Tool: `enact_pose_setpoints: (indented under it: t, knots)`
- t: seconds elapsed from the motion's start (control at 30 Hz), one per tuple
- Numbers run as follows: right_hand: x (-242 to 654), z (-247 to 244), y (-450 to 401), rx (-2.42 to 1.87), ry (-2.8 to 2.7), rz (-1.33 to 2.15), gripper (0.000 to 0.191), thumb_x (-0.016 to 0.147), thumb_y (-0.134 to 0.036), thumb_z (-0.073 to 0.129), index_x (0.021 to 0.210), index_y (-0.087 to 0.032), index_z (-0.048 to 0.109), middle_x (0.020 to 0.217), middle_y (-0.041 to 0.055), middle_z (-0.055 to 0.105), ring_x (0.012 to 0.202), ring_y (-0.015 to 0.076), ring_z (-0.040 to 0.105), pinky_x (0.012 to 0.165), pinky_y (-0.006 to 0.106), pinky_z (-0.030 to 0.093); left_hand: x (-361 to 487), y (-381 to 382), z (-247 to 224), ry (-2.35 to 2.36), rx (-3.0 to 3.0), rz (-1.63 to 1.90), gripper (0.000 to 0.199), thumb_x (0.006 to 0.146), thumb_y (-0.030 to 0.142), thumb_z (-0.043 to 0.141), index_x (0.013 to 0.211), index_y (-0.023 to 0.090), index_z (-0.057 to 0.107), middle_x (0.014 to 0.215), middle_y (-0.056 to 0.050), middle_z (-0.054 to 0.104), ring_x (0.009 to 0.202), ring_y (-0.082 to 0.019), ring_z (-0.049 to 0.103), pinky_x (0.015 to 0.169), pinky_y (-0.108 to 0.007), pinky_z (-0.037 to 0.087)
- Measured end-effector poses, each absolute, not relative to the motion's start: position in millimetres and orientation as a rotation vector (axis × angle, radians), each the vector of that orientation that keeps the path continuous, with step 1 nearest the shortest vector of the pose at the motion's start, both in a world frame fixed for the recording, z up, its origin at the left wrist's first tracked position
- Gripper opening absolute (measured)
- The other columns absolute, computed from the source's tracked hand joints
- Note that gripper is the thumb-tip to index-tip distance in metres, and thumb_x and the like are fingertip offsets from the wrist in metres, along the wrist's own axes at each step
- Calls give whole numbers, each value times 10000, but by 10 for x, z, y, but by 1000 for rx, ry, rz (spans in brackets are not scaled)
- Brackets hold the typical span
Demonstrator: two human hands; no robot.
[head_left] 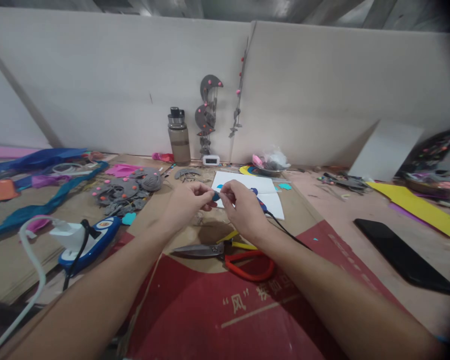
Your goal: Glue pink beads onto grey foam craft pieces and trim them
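Blue power strip [92,245] lies at left; the left hand [195,201] pinches a small dark-blue piece [215,196] above the cardboard [187,310]; open scissors [220,249] lie nearer the viewer; the right hand [243,207] grips the piece's right edge; a black phone [403,256] rests rightmost.

Arrangement on the tabletop [333,210], referenced to the scissors [215,250].
Scissors: on the cardboard [187,305]. Behind: small piece [215,196], between left hand [189,202] and right hand [243,207]; farther back: paper [264,184]; farthest back, slightly left: bottle [179,142]. Left: power strip [92,245]. Left and behind: heap of cut pieces [125,190]. Right, off the cardboard: phone [401,255].
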State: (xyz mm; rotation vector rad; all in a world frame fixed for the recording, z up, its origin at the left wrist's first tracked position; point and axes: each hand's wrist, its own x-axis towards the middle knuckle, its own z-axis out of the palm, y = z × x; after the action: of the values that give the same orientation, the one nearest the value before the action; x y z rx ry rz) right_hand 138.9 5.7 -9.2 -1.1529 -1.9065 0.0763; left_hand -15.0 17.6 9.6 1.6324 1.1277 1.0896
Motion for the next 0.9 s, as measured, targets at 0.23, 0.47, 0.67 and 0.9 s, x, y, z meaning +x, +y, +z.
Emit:
enact_pose_setpoints:
  t: [0.23, 0.47, 0.67, 0.9]
  knots:
    - [1373, -138, 74, -1144, -1815, 224, 73, 826, -234, 472, 780, -189, 505, 688, -14, 525, 644, 125, 467, 598, 242, 341, -152, 182, 90, 1137, 1616, 1202, 228, 718, 344, 625, 773, 123, 640, 684, -52, 671, 595, -143, 635, 554, -244, 512]
    - [1362, -159, 59, -1172, -1795, 318, 116, 836, -231, 452, 768, -182, 531, 662, -29, 525, 629, 110, 461, 604, 233, 331, -225, 361, -36, 1087, 1441, 1370, 223, 679, 341, 655, 741, 133, 606, 675, -31, 643, 622, -166, 650, 515, -240, 502]
    - [1336, -99, 37, -1116, -1835, 400, 136, 829, -242, 469, 773, -172, 572, 693, -22, 552, 657, 104, 471, 623, 230, 338, -529, 660, -33, 1140, 1257, 1664, 150, 656, 269, 657, 711, 136, 613, 631, -23, 623, 584, -148, 633, 478, -213, 479]
    - [1524, 257, -41, -898, -1798, 823, 252, 817, -402, 518, 776, -167, 601, 628, -43, 499, 523, 71, 389, 510, 206, 316, -882, 850, 78, 1007, 988, 1933, 83, 632, 177, 635, 679, 138, 579, 583, 7, 592, 543, -105, 601, 510, -194, 477]
